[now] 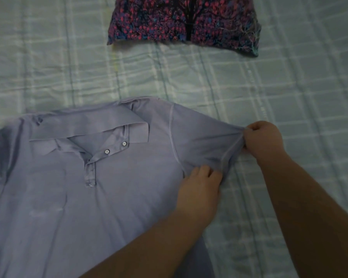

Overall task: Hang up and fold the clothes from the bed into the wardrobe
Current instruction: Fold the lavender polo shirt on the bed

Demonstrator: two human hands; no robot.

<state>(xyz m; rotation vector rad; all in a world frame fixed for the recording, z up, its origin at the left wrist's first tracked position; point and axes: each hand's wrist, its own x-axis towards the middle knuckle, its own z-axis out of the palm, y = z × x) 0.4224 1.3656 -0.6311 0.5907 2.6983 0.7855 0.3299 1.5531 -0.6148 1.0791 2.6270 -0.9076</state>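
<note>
Both forearms reach in from the lower edge over a lilac polo shirt (113, 197), which lies front-up and spread on the pale checked bed (289, 87), its collar unbuttoned. One sleeve is drawn out sideways: the right hand (263, 138) pinches its hem in curled fingers, and the left hand (200, 189) curls into the cloth at the underarm. Farther up the bed lies a dark pink-and-blue patterned cushion (185, 21) — well apart from the shirt.

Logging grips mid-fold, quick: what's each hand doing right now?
Left hand: gripping the polo shirt under its sleeve.
Right hand: pinching the sleeve end.
</note>
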